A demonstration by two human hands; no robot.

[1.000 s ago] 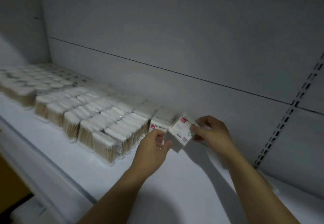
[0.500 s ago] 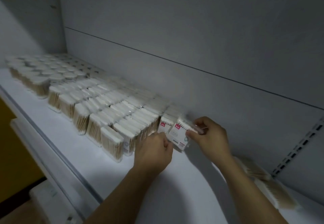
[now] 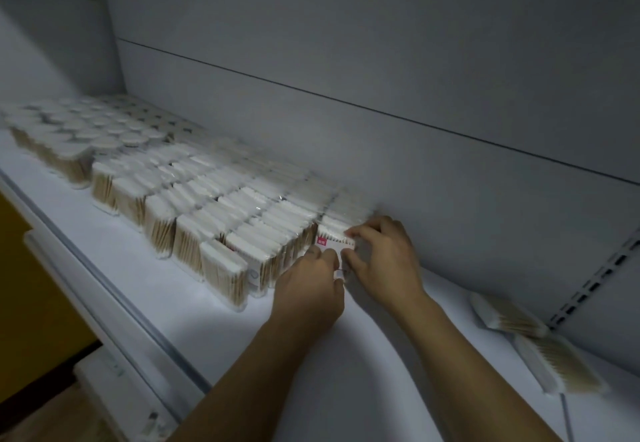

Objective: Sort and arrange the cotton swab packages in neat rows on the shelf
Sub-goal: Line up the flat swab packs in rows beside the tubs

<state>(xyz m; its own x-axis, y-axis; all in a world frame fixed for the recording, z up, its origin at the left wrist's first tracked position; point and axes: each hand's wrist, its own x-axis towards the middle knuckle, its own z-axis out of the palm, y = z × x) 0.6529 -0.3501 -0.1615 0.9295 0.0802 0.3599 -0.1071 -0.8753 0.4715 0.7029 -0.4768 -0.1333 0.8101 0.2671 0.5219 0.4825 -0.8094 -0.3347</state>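
My left hand (image 3: 308, 289) and right hand (image 3: 384, 265) both pinch 1 cotton swab package (image 3: 334, 242) at frame centre. It stands upright with its red-labelled face toward me, beside the rows (image 3: 207, 206).

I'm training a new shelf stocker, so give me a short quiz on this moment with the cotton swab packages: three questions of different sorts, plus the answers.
1. Multiple choice: what grips the red-labelled package? A, one hand from the left only; B, one hand from the right only; C, both.
2. True or false: every package on the shelf stands in the rows.
3. Fill in: two loose packages lie flat to the ___ of the right hand.
Key: 1 C, the left hand and the right hand both pinch it. 2 false. 3 right.
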